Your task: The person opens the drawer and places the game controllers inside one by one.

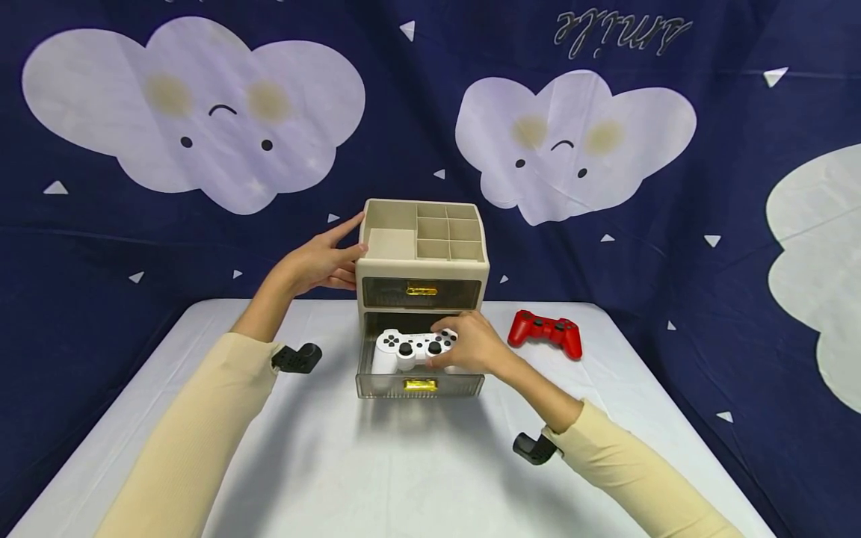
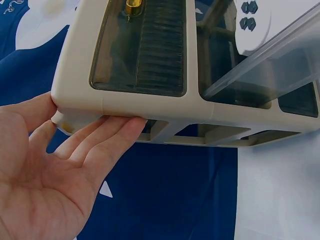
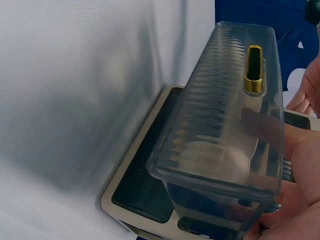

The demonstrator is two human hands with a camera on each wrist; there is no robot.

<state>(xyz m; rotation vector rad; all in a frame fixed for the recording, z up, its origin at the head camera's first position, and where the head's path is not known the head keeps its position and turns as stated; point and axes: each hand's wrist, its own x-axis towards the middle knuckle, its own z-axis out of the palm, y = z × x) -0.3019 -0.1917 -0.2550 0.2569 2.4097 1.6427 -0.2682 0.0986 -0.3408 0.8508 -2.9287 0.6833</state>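
A beige desktop organizer (image 1: 366,270) with dark see-through drawers stands on the table. One drawer (image 1: 386,387) is pulled out, and a white game controller (image 1: 409,345) lies in it with its sticks facing up. My right hand (image 1: 474,345) reaches into this drawer and grips the right side of the controller between thumb and fingers. In the right wrist view the drawer's clear front (image 3: 220,110) partly covers those fingers. My left hand (image 1: 316,261) rests against the organizer's left side, its fingers fairly straight along the wall and near the top edge.
A red game controller (image 1: 546,332) lies on the white-covered table (image 1: 403,463), right of the organizer. The organizer's top has open compartments (image 1: 449,230). Its upper drawer (image 1: 390,293) is closed. A dark blue cloth (image 1: 410,112) with clouds hangs behind.
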